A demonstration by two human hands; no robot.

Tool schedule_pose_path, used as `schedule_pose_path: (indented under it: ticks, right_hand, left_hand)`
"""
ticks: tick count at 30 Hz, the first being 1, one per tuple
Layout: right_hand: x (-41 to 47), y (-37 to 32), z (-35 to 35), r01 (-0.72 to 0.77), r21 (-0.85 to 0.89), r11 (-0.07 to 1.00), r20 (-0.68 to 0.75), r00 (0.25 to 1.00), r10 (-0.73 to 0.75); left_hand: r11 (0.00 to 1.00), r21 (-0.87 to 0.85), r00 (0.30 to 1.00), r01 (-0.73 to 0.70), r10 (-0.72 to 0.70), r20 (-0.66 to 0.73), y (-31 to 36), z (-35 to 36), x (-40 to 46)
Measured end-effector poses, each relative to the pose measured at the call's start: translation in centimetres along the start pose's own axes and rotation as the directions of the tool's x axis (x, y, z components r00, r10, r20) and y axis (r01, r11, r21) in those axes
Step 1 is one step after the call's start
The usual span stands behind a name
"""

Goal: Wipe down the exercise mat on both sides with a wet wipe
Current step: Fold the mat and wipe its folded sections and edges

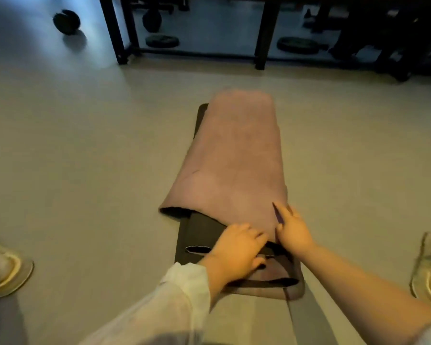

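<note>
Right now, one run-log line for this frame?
stage: mat handling, no wipe visible | mat: on floor, folded, pink face up | left hand: flat on dark layer | right hand: at fold edge, grip unclear

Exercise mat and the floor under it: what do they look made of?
Exercise mat: looks like soft foam or rubber, matte mauve face with dark backing; it folds over in a limp curl without creasing. Floor: smooth pale vinyl or sealed concrete, faintly glossy, seamless here. Neither is certain.

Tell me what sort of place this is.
Most likely a gym or home workout room: a rolled mat lies on the floor, weight plates rest under a black rack, and a dumbbell sits farther off on the left.
</note>
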State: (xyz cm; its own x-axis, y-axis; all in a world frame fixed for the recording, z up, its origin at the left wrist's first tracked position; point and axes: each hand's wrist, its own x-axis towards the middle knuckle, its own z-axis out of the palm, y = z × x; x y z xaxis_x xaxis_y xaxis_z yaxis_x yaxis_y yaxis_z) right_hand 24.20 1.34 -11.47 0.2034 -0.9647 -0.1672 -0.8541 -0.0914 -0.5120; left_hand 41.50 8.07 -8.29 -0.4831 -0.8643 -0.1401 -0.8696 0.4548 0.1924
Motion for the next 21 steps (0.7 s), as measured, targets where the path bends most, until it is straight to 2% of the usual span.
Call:
schedule_pose_path:
  ticks: [2, 3, 4, 5, 7, 12, 18, 21]
  right_hand:
    - [-0.4, -1.1, 0.6, -0.001, -0.121, 0.993, -0.047, 0.999, -0.005]
    - [-0.9, -1.6, 0.9, 0.039, -0.231, 0.972, -0.073, 0.996, -0.058]
    - [-1.4, -2.1, 1.4, 0.094, -0.331, 0.939, -0.063, 0.991, -0.121]
    - [-2.3, -2.5, 2.1, 0.16, -0.412, 0.897, -0.03, 0.982, -0.189]
    - [-4.3, -3.2, 3.3, 0.275, -0.528, 0.803, 0.079, 0.958, -0.276]
    - [-7.9, -3.6, 5.9, 0.365, -0.651, 0.666, 0.212, 0.93, -0.301]
    - [-9.6, -3.7, 6.8, 0.336, -0.729, 0.597, 0.176, 0.934, -0.31]
    - [-9.6, -4.2, 7.5, 0.43, -0.742, 0.514, 0.253, 0.89, -0.379]
  left_hand:
    - [0.983, 0.181, 0.994, 0.018, 0.002, -0.107, -3.4, -0.1, -2.6]
    - [0.973, 0.229, 0.999, 0.015, -0.004, -0.049, -4.8, 0.2, -4.1]
    - [0.964, 0.264, 0.997, 0.037, -0.054, 0.056, -5.4, 0.7, -5.3]
    - [0.959, 0.282, 0.994, 0.038, -0.066, 0.092, -6.7, 1.6, -6.1]
    - [0.953, 0.295, 0.994, 0.064, -0.088, 0.068, -9.7, 2.4, -7.9]
    - [0.95, 0.267, 0.986, 0.16, -0.166, 0.0, -8.9, 4.4, -9.2]
    - [0.944, 0.264, 0.98, 0.197, -0.19, -0.054, -7.4, 5.2, -8.1]
    - [0.937, 0.278, 0.977, 0.21, -0.191, -0.092, -7.6, 4.3, -7.2]
